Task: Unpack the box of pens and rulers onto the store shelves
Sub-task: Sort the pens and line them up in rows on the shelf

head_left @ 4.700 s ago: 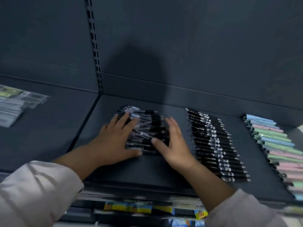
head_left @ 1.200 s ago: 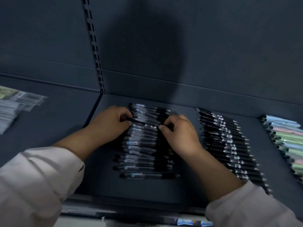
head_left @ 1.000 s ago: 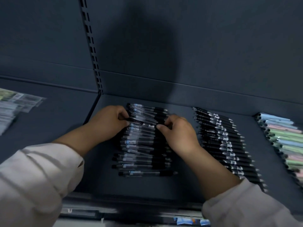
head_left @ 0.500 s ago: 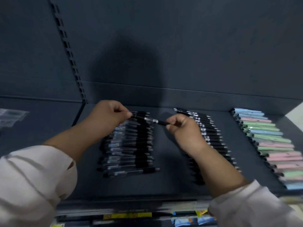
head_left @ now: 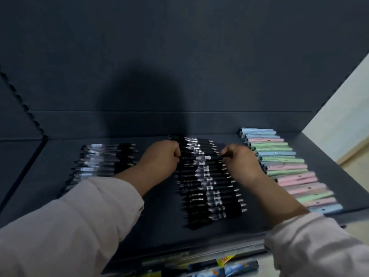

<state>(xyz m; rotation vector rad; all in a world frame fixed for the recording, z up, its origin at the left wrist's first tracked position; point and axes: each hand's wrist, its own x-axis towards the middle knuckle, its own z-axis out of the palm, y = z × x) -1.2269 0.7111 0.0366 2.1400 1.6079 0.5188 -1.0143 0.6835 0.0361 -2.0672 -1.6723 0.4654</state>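
Observation:
A black pen with a silver band [head_left: 201,158] is held level over the middle row of black pens [head_left: 209,192] on the dark shelf [head_left: 159,220]. My left hand [head_left: 159,158] pinches its left end and my right hand [head_left: 241,158] pinches its right end. To the left lies another row of black pens with clear barrels [head_left: 101,162], partly hidden by my left forearm. A row of pastel blue, green and pink pens [head_left: 287,168] lies to the right.
The shelf's back panel [head_left: 179,56] rises right behind the rows. A slotted upright [head_left: 24,106] runs down the left. Below the shelf's front edge, colourful packets [head_left: 219,266] show on a lower level. A pale wall [head_left: 343,120] stands at the right.
Both hands lifted one pen out of the left row and carried it right. It is now over the upper part of the middle row. My view swung right.

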